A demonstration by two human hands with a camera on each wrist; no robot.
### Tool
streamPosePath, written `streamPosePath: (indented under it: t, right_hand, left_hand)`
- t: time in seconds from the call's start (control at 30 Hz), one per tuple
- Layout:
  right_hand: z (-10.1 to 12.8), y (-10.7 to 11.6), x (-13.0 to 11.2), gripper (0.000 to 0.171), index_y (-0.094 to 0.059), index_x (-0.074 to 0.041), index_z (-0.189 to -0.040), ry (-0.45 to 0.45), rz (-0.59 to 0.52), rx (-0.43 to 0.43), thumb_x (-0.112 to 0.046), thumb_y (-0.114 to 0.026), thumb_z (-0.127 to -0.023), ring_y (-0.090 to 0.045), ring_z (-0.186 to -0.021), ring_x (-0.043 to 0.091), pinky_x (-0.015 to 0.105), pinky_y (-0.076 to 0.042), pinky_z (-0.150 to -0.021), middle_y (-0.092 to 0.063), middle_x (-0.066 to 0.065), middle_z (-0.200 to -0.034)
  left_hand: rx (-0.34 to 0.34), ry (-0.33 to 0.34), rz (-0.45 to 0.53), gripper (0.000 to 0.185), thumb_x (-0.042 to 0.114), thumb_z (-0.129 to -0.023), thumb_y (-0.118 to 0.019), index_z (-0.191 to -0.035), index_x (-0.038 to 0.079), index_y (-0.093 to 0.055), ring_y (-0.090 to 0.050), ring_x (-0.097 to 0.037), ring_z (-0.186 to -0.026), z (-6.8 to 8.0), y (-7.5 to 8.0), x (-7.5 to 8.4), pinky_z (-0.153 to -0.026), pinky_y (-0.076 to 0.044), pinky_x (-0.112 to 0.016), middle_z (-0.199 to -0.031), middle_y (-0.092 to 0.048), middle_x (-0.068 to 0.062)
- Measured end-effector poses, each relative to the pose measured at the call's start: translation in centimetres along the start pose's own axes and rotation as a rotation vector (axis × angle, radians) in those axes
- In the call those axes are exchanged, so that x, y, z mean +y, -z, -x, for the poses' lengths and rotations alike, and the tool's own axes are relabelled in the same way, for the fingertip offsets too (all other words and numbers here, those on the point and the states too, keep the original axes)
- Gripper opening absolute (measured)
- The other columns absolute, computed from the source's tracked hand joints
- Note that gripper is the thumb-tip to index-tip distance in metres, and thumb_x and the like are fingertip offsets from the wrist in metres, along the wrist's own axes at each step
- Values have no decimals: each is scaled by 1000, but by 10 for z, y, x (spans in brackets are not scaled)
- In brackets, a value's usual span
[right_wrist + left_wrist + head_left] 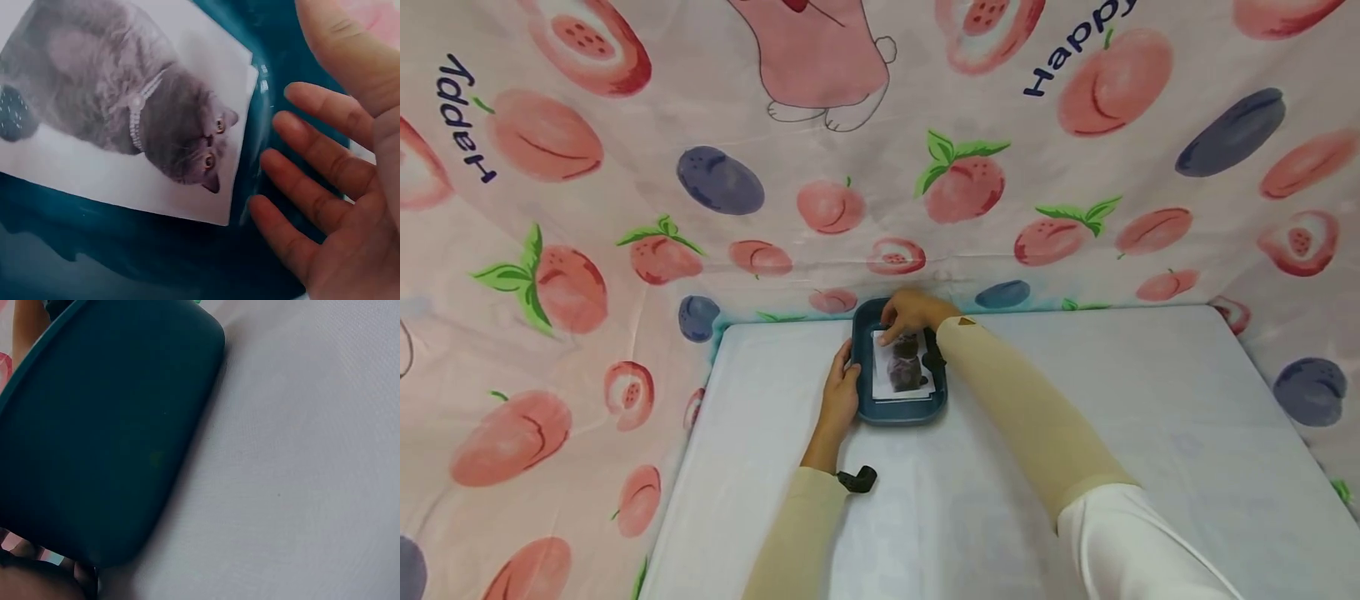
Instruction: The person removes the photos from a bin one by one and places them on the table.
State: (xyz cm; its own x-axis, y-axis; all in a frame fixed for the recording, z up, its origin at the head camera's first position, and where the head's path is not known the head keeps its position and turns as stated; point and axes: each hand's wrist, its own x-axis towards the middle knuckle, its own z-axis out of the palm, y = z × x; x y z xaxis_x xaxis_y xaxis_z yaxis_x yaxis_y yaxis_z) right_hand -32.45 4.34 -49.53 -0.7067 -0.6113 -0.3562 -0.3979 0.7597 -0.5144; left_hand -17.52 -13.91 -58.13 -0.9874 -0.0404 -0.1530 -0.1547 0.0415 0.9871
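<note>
A dark teal tray (901, 413) stands at the back edge of the white table. In it lies a small stack of photo cards (904, 367), the top one showing a grey cat with a collar. My left hand (842, 387) holds the tray by its left side, thumb at the rim; its fingers show partly past the tray wall in the left wrist view. Over the tray's far end reaches my right hand (916, 311). In the right wrist view its fingers (309, 169) are spread and slightly bent, beside the short edge of the top cat card (125, 94), with nothing between them.
The white table (760, 433) spreads out on both sides of the tray. Behind it hangs a pink cloth (865, 158) printed with fruit. A black wrist camera (859, 479) is strapped at the left wrist.
</note>
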Motion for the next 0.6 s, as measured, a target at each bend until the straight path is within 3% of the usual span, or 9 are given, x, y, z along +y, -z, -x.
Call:
streamPosePath:
  t: [0.23, 0.6]
  right_hand:
    - [-6, -11, 3, 58, -72, -11, -126, -92, 21, -39, -50, -82, -84, -67, -105, 21, 38, -55, -99, -73, 7, -120]
    - [-9, -19, 4, 37, -76, -15, -112, -123, 15, -59, -41, -81, -87, -66, -98, 18, 37, -56, -93, -73, 2, -107]
  left_hand:
    - [36, 14, -10, 51, 22, -110, -40, -160, 31, -33, -28, -25, -155, 3, -2, -1, -125, -26, -51, -168, -29, 1]
    - [60, 11, 8, 51, 22, -110, -40, -160, 33, -34, -29, -24, -154, 4, -5, 0, -125, -26, -51, -167, -33, 2]
